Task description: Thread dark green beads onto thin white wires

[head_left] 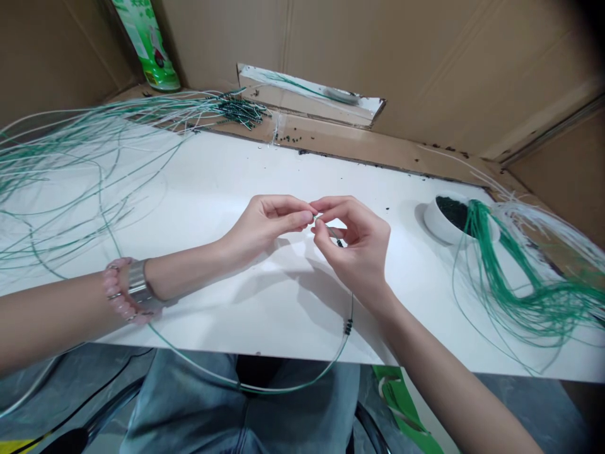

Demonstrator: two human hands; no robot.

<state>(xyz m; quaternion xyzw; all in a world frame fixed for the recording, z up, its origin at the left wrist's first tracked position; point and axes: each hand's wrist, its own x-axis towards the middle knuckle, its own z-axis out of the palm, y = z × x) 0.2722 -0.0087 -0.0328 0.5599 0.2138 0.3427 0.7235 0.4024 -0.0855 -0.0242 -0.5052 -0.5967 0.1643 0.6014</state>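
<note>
Above the white board [222, 321], my left hand [269, 221] and my right hand [357, 236] meet fingertip to fingertip. Both are closed in a pinch on a thin green cord [333, 234]; whether a bead sits between the fingertips is too small to tell. A few dark green beads [339, 243] show on the cord under my right fingers. Lower down, another small group of dark beads [348, 326] is threaded on it. From there the cord hangs past the board's front edge in a loop and runs up behind my left wrist.
Many green and white cords [94, 139] spread at the left, with bundled dark beads [241, 110]. A white bowl [437, 227] of dark beads stands right, with green cords [510, 277] over its rim. Cardboard walls [354, 50] enclose the back; a green bottle [151, 50] stands there.
</note>
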